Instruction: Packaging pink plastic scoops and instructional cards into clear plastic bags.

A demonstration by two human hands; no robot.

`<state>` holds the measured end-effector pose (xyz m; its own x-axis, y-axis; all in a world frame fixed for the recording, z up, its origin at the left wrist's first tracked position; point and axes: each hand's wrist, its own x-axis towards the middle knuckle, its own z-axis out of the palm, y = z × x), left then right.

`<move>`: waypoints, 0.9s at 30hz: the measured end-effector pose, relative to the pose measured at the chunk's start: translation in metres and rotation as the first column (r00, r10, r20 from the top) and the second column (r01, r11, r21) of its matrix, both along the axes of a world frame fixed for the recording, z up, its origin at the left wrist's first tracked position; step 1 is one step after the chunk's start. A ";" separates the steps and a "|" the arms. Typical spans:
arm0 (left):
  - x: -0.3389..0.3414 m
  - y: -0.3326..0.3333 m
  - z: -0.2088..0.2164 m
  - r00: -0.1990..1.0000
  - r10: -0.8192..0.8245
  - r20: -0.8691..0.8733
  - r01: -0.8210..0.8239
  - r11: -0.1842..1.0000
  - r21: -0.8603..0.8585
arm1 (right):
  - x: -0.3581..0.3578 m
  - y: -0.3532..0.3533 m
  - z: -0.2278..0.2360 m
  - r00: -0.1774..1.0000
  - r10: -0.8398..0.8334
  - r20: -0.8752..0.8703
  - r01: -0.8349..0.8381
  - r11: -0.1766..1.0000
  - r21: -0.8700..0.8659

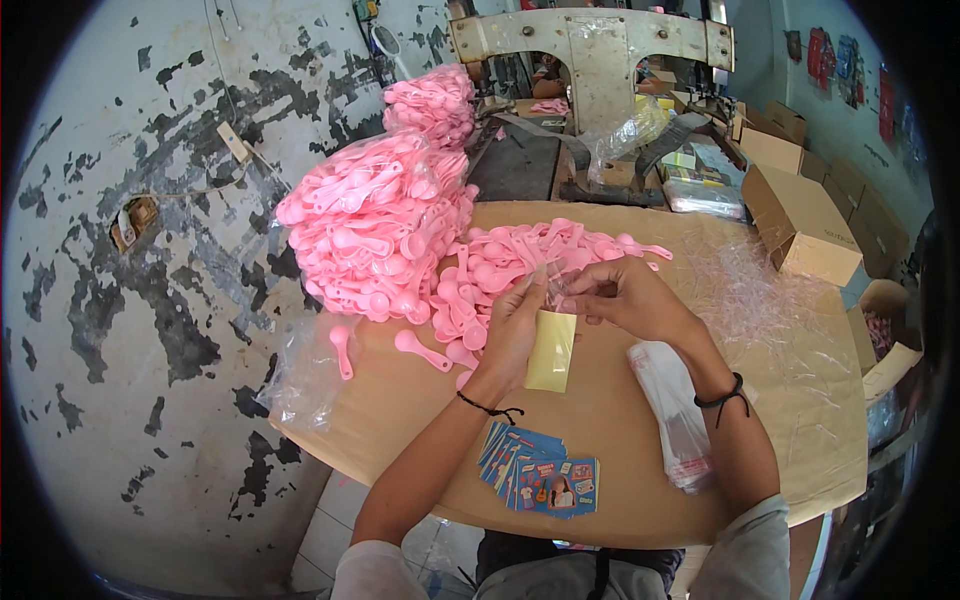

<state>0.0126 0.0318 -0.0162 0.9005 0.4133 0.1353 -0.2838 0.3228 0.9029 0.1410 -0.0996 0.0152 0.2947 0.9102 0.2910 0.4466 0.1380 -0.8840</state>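
On the far left, a crumpled clear bag (297,388) is lying at the table's (810,440) edge. Next, a big see-through sack (360,225) is bulging with pink spoons, and loose pink spoons (480,290) are lying in a heap behind the hands. The left hand (513,340) is pinching a yellow card (550,355) near its top, with fingers bending in. The card is hanging just right of that hand, its long side pointing back toward the person's belly. Below it, blue cards (550,482) are lying in a messy stack, nearer the left arm (425,455). A thin clear wrapper (557,290) is showing above the yellow card; I cannot tell if the card is sitting inside. The right hand (640,298) is nipping that wrapper with bent fingers, up and right of the card. Farther right, flat clear bags (668,405) are lying beside the right arm (738,440).
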 end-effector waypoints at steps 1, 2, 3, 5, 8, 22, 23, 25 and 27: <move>0.002 0.002 -0.004 0.999 -0.009 -0.034 0.010 1.000 0.016 | -0.001 -0.001 0.003 1.000 0.003 0.003 -0.003 1.000 -0.005; 0.002 0.005 -0.007 1.000 -0.007 -0.031 0.007 1.000 0.011 | -0.004 -0.002 0.008 0.999 -0.047 -0.004 0.047 0.999 -0.025; 0.001 0.009 -0.008 1.000 -0.018 -0.025 0.018 1.000 0.008 | -0.005 -0.003 0.011 0.995 -0.097 -0.010 0.096 0.994 -0.043; -0.002 0.013 -0.004 0.999 -0.035 -0.021 0.035 0.999 0.004 | 0.000 -0.004 0.014 0.992 -0.125 -0.031 0.122 0.990 -0.068; -0.002 0.020 0.002 0.997 -0.050 -0.051 0.058 0.986 0.156 | 0.004 -0.005 0.010 0.988 -0.137 -0.066 0.134 0.990 -0.043; -0.015 0.045 0.011 0.990 -0.143 -0.009 0.115 0.753 0.648 | 0.012 -0.013 0.010 0.992 -0.013 0.126 -0.005 0.990 0.141; -0.015 0.045 0.011 0.990 -0.142 -0.010 0.115 0.755 0.646 | 0.013 -0.014 0.011 0.972 -0.010 0.234 -0.031 0.984 0.174; -0.015 0.044 0.010 0.982 -0.190 0.003 0.155 0.810 0.565 | 0.013 -0.015 0.014 0.942 -0.010 0.336 -0.062 0.977 0.202; -0.019 0.042 0.014 0.982 -0.191 -0.006 0.166 0.835 0.524 | 0.010 -0.018 0.021 0.931 -0.015 0.365 -0.042 0.988 0.148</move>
